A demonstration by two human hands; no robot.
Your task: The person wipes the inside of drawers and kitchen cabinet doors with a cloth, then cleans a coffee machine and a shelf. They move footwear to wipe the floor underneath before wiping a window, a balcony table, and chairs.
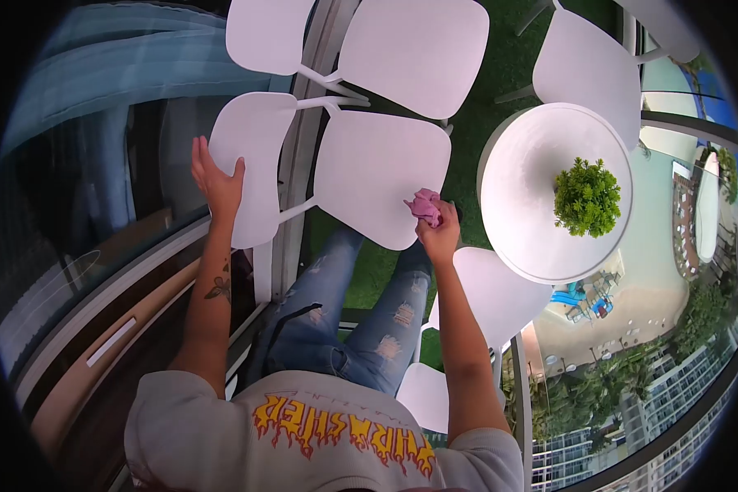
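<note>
A crumpled pink cloth [425,207] is gripped in my right hand [439,233], over the front right part of a white chair's seat [381,168]. My left hand [219,181] has its fingers and thumb apart and holds nothing. It is at the left edge of the same chair's white backrest [257,156]; whether the fingers touch it, I cannot tell.
A round white table [512,189] with a green potted plant [587,198] stands to the right. More white chairs [418,49] stand ahead, at the upper right and below the table. Glass panels [98,164] line the left; a railing [521,394] borders the right.
</note>
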